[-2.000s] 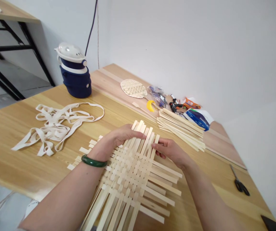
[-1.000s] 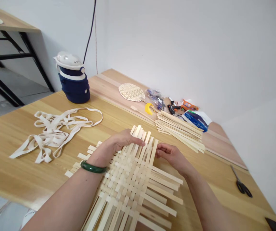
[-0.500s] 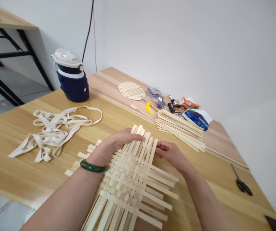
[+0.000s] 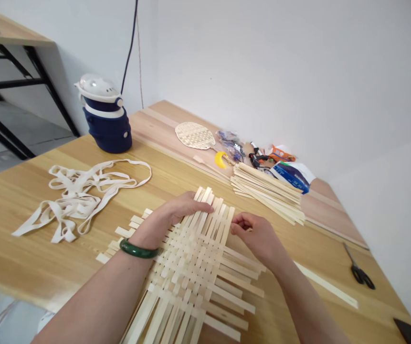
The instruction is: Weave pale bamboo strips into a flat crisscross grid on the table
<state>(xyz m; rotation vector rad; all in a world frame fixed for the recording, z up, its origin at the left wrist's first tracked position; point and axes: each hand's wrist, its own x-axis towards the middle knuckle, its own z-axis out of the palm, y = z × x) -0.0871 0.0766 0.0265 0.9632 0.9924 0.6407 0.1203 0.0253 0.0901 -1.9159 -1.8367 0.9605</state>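
Observation:
A half-woven mat of pale flat bamboo strips (image 4: 194, 267) lies on the wooden table (image 4: 19, 239) in front of me. My left hand (image 4: 176, 210), with a green bangle on the wrist, lies flat on the mat's far end, fingers stretched out and pressing the strips down. My right hand (image 4: 255, 234) is curled at the mat's right edge, its fingertips pinched on a long loose bamboo strip (image 4: 329, 285). That strip runs back under my forearm toward the right. Where its tip goes into the weave is hidden by my fingers.
A stack of spare strips (image 4: 269, 191) lies beyond the mat. White ribbon (image 4: 79, 196) is tangled at the left, behind it a blue-and-white appliance (image 4: 105, 119). A small woven fan (image 4: 195, 134), a blue packet (image 4: 291, 174) and small tools line the wall. Scissors (image 4: 359, 272) lie at the right.
My right hand has curled tighter at the mat's right edge, and a long loose strip now shows beside my right forearm. The left hand has stayed pressed on the mat.

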